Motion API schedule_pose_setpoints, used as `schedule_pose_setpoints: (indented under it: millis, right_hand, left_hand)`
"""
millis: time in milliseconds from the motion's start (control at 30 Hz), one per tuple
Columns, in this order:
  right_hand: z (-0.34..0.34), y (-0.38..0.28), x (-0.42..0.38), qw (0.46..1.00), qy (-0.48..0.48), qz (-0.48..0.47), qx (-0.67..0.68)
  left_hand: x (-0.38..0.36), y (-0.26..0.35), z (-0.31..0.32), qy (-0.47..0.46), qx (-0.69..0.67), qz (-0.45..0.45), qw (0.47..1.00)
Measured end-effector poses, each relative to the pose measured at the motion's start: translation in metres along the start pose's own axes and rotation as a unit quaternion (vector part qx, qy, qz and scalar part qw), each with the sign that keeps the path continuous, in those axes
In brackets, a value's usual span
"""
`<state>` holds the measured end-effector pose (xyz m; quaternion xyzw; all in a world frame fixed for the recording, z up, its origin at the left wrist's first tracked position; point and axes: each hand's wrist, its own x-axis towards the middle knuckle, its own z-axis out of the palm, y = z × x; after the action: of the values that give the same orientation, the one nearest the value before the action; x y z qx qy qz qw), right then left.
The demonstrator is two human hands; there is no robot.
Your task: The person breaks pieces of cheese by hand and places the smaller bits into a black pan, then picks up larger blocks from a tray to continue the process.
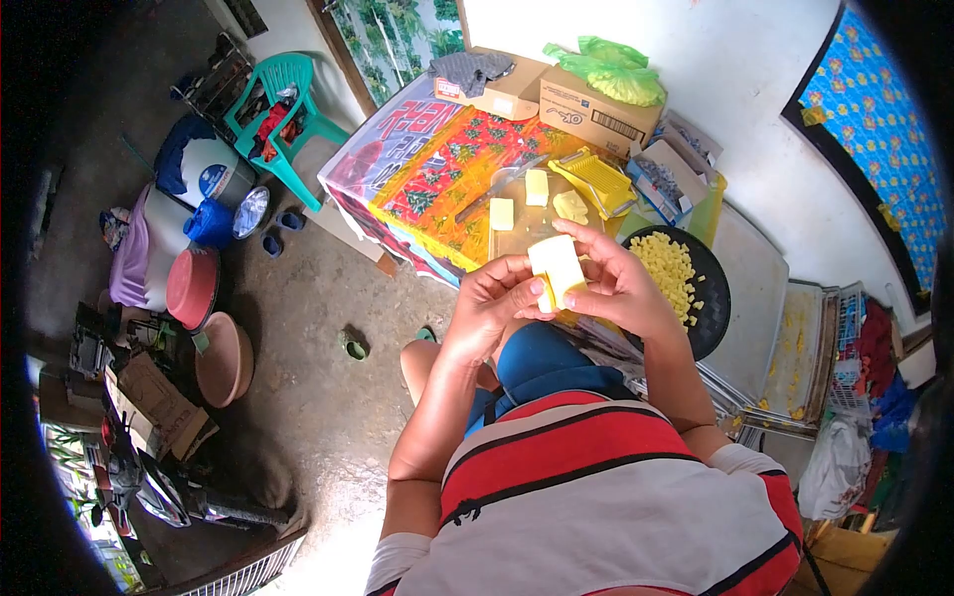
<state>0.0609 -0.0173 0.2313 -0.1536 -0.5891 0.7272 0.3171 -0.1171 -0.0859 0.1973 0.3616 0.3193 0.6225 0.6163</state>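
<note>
A pale yellow block (558, 266), of a food I cannot identify, is held up in front of me between both hands. My left hand (494, 303) grips its left side, thumb near a darker yellow piece at the lower edge. My right hand (621, 283) closes on its right side, fingers at the back and thumb in front. Beyond them, pale yellow pieces (502, 214) lie on a cutting board (507, 245). A knife (502, 187) rests at the board's left, and a yellow ridged slicer (594, 182) leans at its right.
Right of my hands, a round black tray (717, 303) holds many small yellow cubes (664, 270). Cardboard boxes (596, 109) stand along the back of the patterned tablecloth (447, 169). A green chair (283, 119) and basins (224, 360) are at left.
</note>
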Motion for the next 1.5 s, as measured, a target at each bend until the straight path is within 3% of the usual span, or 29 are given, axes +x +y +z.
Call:
schedule_pose_setpoints:
  millis: [400,600,767,933,1167,1333,1433,1500]
  right_hand:
    - [-0.002,0.002,0.001,0.998,-0.026,0.052,0.029]
    - [-0.008,0.009,0.006,0.999,-0.007,0.027,-0.029]
    - [-0.034,0.039,0.025,0.992,0.082,0.035,-0.095]
    - [-0.097,0.154,0.048,0.927,0.141,0.103,-0.332]
    - [-0.096,0.222,0.076,0.875,0.170,0.081,-0.445]
    - [-0.090,0.226,0.087,0.856,0.184,0.065,-0.478]
    - [-0.073,0.190,0.082,0.766,0.167,0.121,-0.609]
    - [-0.073,0.179,0.079,0.765,0.178,0.072,-0.615]
  left_hand:
    - [0.002,-0.003,-0.005,0.028,-0.013,-0.018,0.999]
    - [0.004,-0.003,-0.011,0.021,-0.060,-0.051,0.997]
    - [0.015,-0.029,-0.036,0.085,-0.114,-0.074,0.987]
    - [0.021,-0.079,-0.078,0.152,-0.122,-0.124,0.973]
    - [0.020,-0.087,-0.080,0.170,-0.071,-0.134,0.974]
    - [0.022,-0.088,-0.084,0.193,-0.037,-0.109,0.974]
    - [0.022,-0.076,-0.079,0.171,0.012,-0.069,0.983]
    - [0.023,-0.069,-0.076,0.156,0.054,-0.042,0.985]
